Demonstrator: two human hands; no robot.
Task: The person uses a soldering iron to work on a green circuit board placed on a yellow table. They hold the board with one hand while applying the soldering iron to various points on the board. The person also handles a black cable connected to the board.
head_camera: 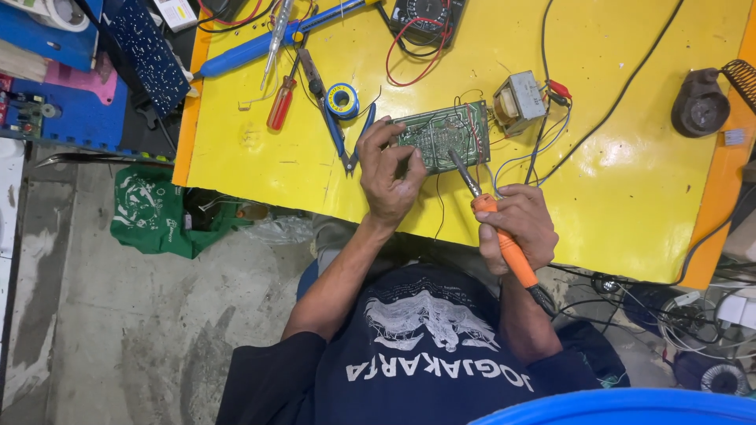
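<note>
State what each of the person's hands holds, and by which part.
The right hand grips a soldering iron by its orange handle. The left hand pinches the near left edge of the green circuit board.

Bright, even light from above. Glossy yellow table [630, 157] throws soft white glare patches near its right and front edges. Shadows short & faint under the left hand [390, 173] and circuit board [441, 134]. Centre sharp; wide-angle lens bends lines at the frame edges, slight softness in the corners
</note>
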